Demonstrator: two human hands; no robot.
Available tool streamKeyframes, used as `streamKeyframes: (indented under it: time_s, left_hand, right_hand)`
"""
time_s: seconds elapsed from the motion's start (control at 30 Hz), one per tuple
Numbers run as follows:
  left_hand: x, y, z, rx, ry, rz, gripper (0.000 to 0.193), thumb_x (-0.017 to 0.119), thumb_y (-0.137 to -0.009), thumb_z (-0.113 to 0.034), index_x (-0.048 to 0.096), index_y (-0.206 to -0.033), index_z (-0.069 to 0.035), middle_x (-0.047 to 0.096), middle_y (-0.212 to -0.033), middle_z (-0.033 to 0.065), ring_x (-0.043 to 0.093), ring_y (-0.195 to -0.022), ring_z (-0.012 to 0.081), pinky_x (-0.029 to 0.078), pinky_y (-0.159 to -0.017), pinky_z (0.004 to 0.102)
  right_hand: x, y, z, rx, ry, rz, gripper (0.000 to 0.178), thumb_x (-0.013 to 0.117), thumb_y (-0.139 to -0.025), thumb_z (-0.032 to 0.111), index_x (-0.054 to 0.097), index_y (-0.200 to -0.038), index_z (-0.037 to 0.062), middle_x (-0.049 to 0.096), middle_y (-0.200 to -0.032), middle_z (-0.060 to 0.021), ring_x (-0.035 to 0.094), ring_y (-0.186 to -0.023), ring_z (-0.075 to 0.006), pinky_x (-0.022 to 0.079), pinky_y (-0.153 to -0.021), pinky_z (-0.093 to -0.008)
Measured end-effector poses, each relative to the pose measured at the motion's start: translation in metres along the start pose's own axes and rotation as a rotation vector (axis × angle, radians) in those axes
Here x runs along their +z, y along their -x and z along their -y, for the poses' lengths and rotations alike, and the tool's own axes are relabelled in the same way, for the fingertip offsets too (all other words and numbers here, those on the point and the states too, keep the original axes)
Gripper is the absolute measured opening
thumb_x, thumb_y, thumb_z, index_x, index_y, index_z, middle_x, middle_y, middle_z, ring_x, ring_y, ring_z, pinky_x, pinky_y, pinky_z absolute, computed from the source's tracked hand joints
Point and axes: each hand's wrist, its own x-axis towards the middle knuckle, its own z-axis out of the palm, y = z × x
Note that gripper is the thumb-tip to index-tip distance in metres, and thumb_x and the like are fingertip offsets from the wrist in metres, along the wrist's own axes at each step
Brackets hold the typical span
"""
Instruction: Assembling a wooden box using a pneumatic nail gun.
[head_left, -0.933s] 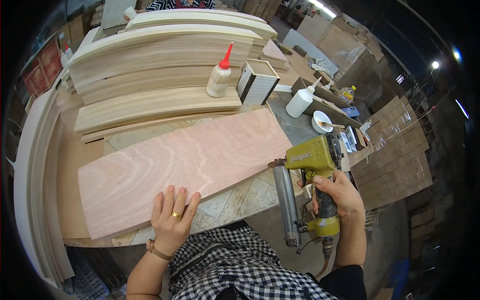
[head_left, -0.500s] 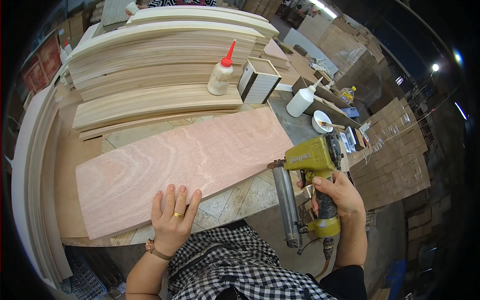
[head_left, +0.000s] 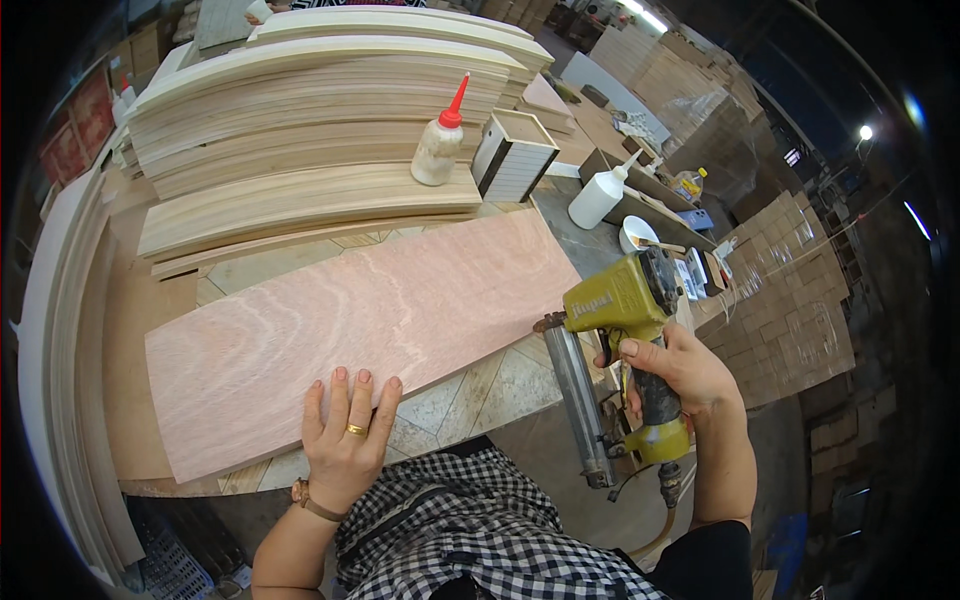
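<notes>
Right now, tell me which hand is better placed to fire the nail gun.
Right hand, probably: it grips the nail gun, nose close to the board; the left hand lies over the board's near edge.

the left hand [head_left: 346, 445] lay palm-down at the near edge of the tabletop [head_left: 480, 395], fingers [head_left: 360, 402] extended; the right hand [head_left: 688, 368] gripped, curled.

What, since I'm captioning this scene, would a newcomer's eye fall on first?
Probably the olive-yellow nail gun in the right hand, beside the right end of a pinkish board. The left hand rests on that board; beyond it, a red-capped bottle stands on pale planks.
</notes>
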Motion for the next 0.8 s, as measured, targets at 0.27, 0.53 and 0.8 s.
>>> streamKeyframes:
  time_s: [0.27, 0.53, 0.8]
  left_hand:
    - [0.000, -0.001, 0.000, -0.001, 0.008, -0.030, 0.035, 0.059, -0.086, -0.014, 0.067, -0.120, -0.016, 0.064, -0.118, 0.0139, 0.060, -0.113, 0.0328, 0.044, -0.097, 0.0519]
    - [-0.026, 0.002, 0.007, -0.056, 0.207, 0.019, 0.034, 0.061, -0.085, -0.010, 0.067, -0.119, -0.013, 0.064, -0.117, 0.0139, 0.059, -0.114, 0.0341, 0.044, -0.097, 0.0533]
    - [-0.060, 0.048, 0.049, -0.033, 0.087, 0.087, 0.029, 0.060, -0.085, -0.005, 0.069, -0.112, -0.010, 0.063, -0.120, 0.0135, 0.060, -0.113, 0.0344, 0.043, -0.099, 0.0534]
  right_hand:
    - [0.001, -0.003, 0.015, 0.072, 0.230, 0.027, 0.043, 0.071, -0.088, 0.027, 0.055, -0.111, -0.0058, 0.067, -0.093, -0.0088, 0.058, -0.049, -0.0129, 0.049, -0.044, -0.0266]
    - [-0.001, 0.015, 0.013, -0.186, -0.039, -0.109, 0.044, 0.072, -0.086, 0.022, 0.053, -0.114, -0.0063, 0.067, -0.094, -0.0116, 0.058, -0.050, -0.0136, 0.049, -0.045, -0.0265]
    - [0.046, 0.033, 0.012, -0.194, 0.004, 0.098, 0.039, 0.074, -0.085, 0.021, 0.058, -0.106, -0.0076, 0.068, -0.099, -0.0129, 0.058, -0.051, -0.0133, 0.049, -0.047, -0.0264]
